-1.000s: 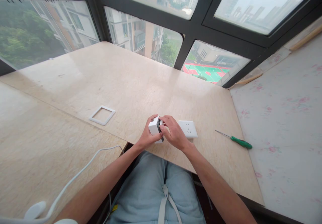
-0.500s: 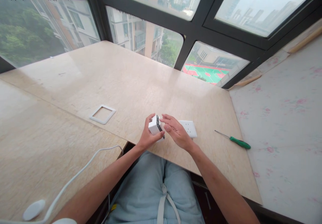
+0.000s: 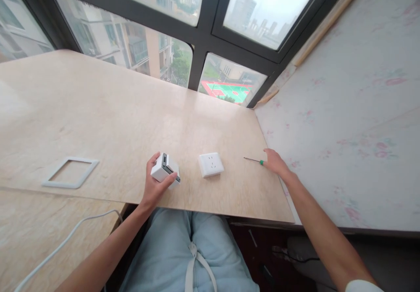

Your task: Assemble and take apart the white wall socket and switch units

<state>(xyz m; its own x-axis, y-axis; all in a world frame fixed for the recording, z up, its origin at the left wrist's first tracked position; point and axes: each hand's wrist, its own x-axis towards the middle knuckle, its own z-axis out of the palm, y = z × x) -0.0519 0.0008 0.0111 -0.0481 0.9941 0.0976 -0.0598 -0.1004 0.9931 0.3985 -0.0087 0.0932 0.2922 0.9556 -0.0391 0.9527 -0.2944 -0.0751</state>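
Cable (image 3: 65,240), white, far lower left, slack; could snag a forearm if dragged; one end runs out of view, the other drops past the counter (image 3: 131,108) edge. White frame (image 3: 62,184) lies flat above it, well away from both hands. Left hand (image 3: 155,189) next, grip pinching white block (image 3: 159,172) near the counter's front edge, thumb across the seam, a finger over the top. Looks like the weak spot: if the thumb eases or presses unevenly, the block might twist or tip toward the lap. Palm hides its lower left; can't tell if it rests on the counter or hangs just above; dark slotted strip too small to read. Socket plate (image 3: 211,164) sits between the hands, touching neither, holes up; underside hidden. Screwdriver (image 3: 252,159) right of that, shaft pointing left; a careless pickup by the handle could let it roll or scratch the surface. Right hand (image 3: 275,163) is over the green handle, covering most of it; can't tell whether that grip is pinching or only resting. Right sleeve cut off at bottom.
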